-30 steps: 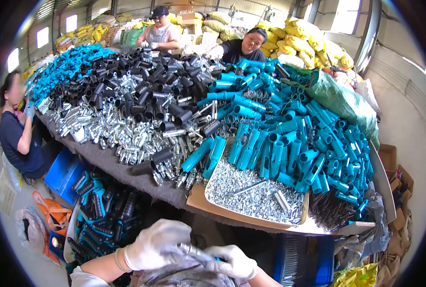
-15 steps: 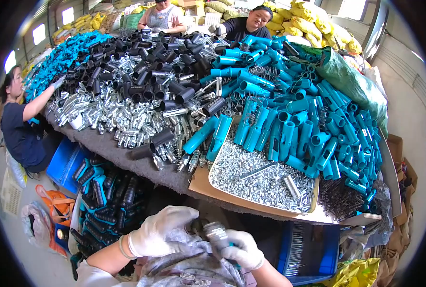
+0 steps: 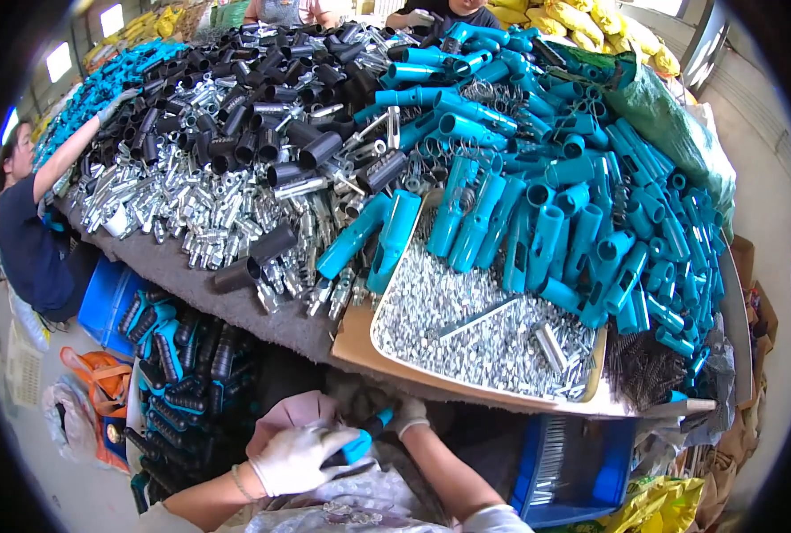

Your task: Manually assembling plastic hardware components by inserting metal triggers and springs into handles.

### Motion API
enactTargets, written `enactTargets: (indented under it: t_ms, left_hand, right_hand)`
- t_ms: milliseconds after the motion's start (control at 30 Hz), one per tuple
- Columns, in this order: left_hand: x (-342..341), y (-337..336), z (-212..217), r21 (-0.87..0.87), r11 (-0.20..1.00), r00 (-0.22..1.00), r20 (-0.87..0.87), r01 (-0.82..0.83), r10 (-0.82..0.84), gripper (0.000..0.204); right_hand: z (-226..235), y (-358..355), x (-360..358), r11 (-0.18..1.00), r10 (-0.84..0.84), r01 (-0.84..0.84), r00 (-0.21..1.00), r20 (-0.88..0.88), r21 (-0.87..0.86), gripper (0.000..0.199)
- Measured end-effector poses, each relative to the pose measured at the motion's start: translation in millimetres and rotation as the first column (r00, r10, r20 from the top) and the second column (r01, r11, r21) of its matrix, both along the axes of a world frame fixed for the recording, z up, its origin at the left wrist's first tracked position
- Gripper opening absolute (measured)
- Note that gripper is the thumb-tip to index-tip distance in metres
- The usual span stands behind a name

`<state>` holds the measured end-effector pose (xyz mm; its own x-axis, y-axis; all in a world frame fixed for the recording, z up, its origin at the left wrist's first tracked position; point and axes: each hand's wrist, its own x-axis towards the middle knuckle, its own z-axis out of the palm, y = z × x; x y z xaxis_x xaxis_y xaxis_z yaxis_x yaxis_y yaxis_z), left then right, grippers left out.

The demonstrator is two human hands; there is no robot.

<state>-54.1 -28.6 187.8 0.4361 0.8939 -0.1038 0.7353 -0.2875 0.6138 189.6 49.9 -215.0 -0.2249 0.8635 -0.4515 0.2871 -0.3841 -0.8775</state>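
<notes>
My left hand [image 3: 296,460], in a white glove, is closed around a teal, handle-like piece [image 3: 357,446] in front of my lap. The piece tilts up and to the right, away from me. At its far end, in the shade below the table edge, is my gloved right hand [image 3: 411,414]. Its fingers look curled, partly hidden, around something dark that I cannot make out. Above my hands, a shallow white-rimmed tray [image 3: 379,342] holds many small silver metal pieces, a thin rod and a short metal tube [image 3: 551,347].
Heaps of teal tubes [image 3: 547,240], black sleeves [image 3: 315,149] and silver fittings [image 3: 209,222] cover the table. A crate of black-and-teal handles [image 3: 182,404] stands low left, a blue bin [image 3: 582,511] with rods low right. Co-workers [image 3: 31,235] are at the left and far sides.
My right hand has moved forward under the table edge; the silver cylinder it held no longer shows. My left hand has closed on the teal piece. The view has shifted slightly.
</notes>
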Motion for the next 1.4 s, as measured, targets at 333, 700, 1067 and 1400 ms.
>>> enactTargets:
  t_ms: [333, 700, 1067, 1400]
  left_hand:
    - [7.5, 11.9, -51.3, -0.306, 0.95, 0.998, -0.006, -0.057, 0.058, 0.053]
    - [17.3, 3.8, -87.6, -0.027, 0.995, 0.992, 0.084, -0.097, 0.099, 0.038]
    - [56.3, 20.4, -121.6, -0.373, 0.915, 0.986, -0.12, -0.154, 0.117, 0.044]
    - [80.4, -4.8, -220.1, -0.079, 0.952, 0.953, 0.048, -0.295, 0.299, 0.029]
  right_hand:
    - [-32.7, 13.6, -60.1, 0.886, 0.42, -0.462, 0.752, 0.508, -0.049, 0.049]
    - [-59.2, -19.3, 39.8, 0.86, 0.417, -0.509, 0.731, 0.54, 0.026, 0.049]
    - [79.6, 42.4, -27.4, 0.837, 0.434, -0.545, 0.712, 0.552, 0.046, 0.05]
    - [174.8, -15.5, -69.0, 0.901, -0.33, 0.315, 0.944, -0.001, 0.299, 0.021]
